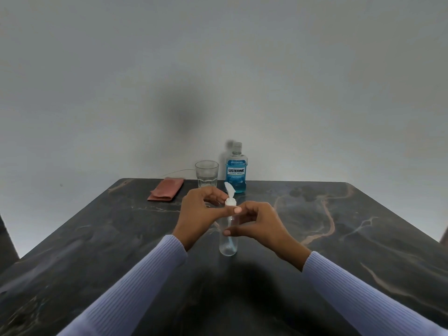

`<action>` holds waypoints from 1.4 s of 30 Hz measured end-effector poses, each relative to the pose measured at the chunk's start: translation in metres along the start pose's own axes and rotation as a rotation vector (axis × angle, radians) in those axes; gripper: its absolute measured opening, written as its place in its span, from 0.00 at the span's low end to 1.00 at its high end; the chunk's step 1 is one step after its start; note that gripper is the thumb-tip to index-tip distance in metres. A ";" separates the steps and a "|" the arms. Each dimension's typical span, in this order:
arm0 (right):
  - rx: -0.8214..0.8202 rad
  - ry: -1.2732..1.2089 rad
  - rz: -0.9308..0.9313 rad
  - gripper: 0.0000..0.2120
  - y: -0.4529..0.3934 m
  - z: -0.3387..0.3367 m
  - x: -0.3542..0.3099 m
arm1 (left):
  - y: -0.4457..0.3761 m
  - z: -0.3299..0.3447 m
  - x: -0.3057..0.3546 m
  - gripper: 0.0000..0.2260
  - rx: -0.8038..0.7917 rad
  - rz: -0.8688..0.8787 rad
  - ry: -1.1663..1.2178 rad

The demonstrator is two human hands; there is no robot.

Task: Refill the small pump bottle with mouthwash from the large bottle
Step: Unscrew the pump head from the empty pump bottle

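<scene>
Pump bottle (228, 235): upright at mid-table (339, 238), clear, looks empty, so light and tippy
Left hand (197, 214): fingertips pinch the white pump collar
Right hand (258, 226): thumb and fingers curl round the body
Grip: steady low, twist at collar
Big bottle (236, 172): far edge, capped, heavier with liquid, slick plastic

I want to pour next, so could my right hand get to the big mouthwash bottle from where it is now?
Probably yes: the large bottle stands upright behind the pump bottle, capped; your right hand only needs to pass the pump head.
</scene>
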State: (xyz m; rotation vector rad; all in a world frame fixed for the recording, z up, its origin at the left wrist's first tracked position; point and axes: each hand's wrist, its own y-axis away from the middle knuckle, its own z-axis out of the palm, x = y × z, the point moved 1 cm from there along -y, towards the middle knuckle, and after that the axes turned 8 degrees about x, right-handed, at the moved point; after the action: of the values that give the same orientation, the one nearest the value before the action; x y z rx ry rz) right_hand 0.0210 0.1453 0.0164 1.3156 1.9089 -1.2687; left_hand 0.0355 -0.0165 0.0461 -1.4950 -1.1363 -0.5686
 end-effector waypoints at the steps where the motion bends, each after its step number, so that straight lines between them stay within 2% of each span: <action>1: 0.002 0.006 0.000 0.16 0.000 0.001 0.000 | 0.001 0.001 -0.001 0.11 0.007 -0.017 0.014; 5: 0.002 -0.009 0.013 0.17 0.001 0.000 0.000 | 0.002 -0.002 0.002 0.17 -0.081 -0.063 0.095; 8: -0.010 -0.031 0.015 0.16 0.002 -0.004 0.000 | 0.003 -0.006 0.005 0.13 -0.128 -0.028 0.097; 16: 0.014 -0.019 0.006 0.16 0.006 -0.005 0.000 | 0.003 0.000 0.005 0.11 -0.070 0.015 0.026; 21: 0.011 -0.062 -0.031 0.20 0.008 -0.010 -0.005 | 0.003 0.004 0.002 0.11 -0.062 -0.014 0.062; 28: 0.038 -0.066 -0.058 0.15 0.008 -0.013 -0.008 | 0.003 0.009 0.003 0.09 0.020 -0.040 0.108; 30: 0.056 -0.074 -0.056 0.15 0.008 -0.012 -0.008 | 0.004 0.011 0.001 0.12 0.049 -0.078 0.130; 32: 0.067 -0.068 -0.055 0.14 0.008 -0.012 -0.008 | 0.005 0.011 0.001 0.16 0.000 -0.105 0.159; 36: 0.078 -0.085 -0.038 0.14 0.008 -0.015 -0.005 | 0.005 0.004 0.001 0.20 -0.216 -0.098 0.148; 39: 0.073 -0.090 -0.023 0.16 0.008 -0.017 -0.004 | 0.003 -0.006 0.001 0.13 -0.192 -0.059 0.168; 42: 0.055 -0.116 -0.021 0.15 0.009 -0.017 -0.004 | 0.002 -0.010 0.001 0.11 -0.156 -0.041 0.188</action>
State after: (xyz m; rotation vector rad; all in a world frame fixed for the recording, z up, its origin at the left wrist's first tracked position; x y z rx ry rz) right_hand 0.0324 0.1591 0.0238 1.2235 1.8241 -1.3867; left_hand 0.0400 -0.0251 0.0485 -1.5180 -0.9965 -0.8246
